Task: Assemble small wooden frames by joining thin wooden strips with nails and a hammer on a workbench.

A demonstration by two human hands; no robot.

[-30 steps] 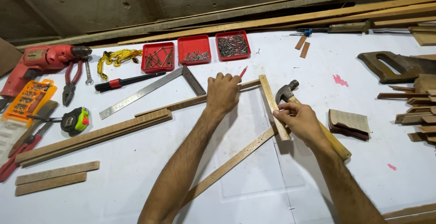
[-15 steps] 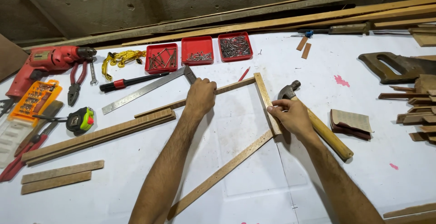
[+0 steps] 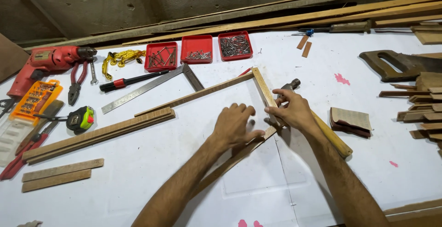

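Thin wooden strips form an open frame on the white table: a far strip (image 3: 202,92), a short side strip (image 3: 262,85) and a near strip (image 3: 221,169) running diagonally toward me. My left hand (image 3: 235,125) lies flat on the near strip close to the corner joint, fingers spread. My right hand (image 3: 292,112) pinches the lower end of the short side strip at that corner. A hammer (image 3: 331,135) with a wooden handle lies just under and beside my right hand.
Three red trays of nails and screws (image 3: 198,48) sit at the back. A steel square (image 3: 147,86), red drill (image 3: 46,61), pliers (image 3: 76,82), tape measure (image 3: 82,119) and loose strips (image 3: 99,132) lie left. A handsaw (image 3: 400,63), sandpaper block (image 3: 351,121) and wood offcuts (image 3: 426,102) lie right.
My left hand has moved from the far strip down toward me onto the near strip by the corner. My right hand stayed at the short strip's lower end.
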